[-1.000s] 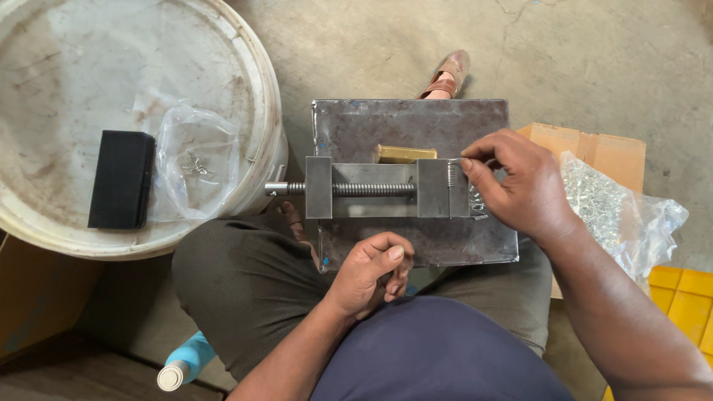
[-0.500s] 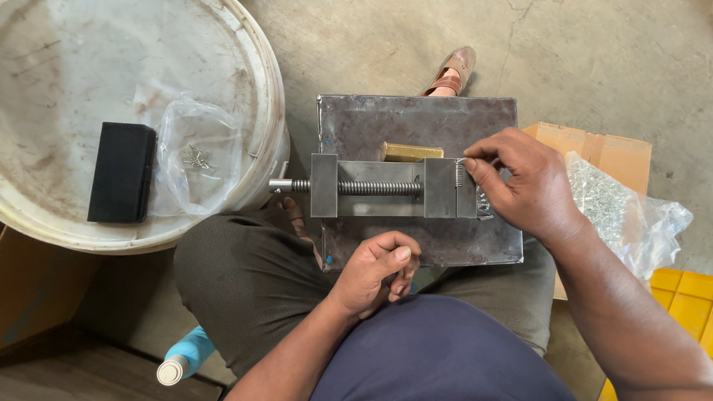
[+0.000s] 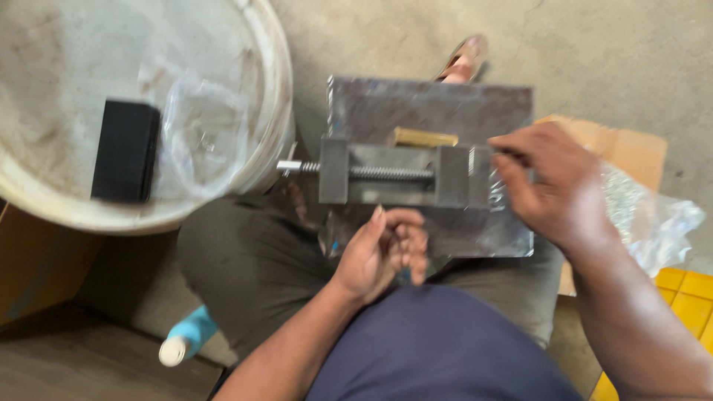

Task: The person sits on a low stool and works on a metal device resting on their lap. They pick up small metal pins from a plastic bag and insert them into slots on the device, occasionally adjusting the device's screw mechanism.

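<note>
Motion blur hides what the right hand (image 3: 553, 186) pinches — beside the vise (image 3: 397, 174).

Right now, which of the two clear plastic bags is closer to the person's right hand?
The crinkled clear bag lying on the cardboard, just beside the right hand. The other clear bag lies far off, inside the white round tub beside the black block.

Cracked grey concrete floor (image 3: 594, 59) in daylight, wooden boards (image 3: 82, 367) lower left.

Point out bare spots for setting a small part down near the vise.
Free: metal plate behind the vise and brass piece; white drum lid left of the black block. Crowded: vise's right end under the right hand; plate's near edge by the left hand.
</note>
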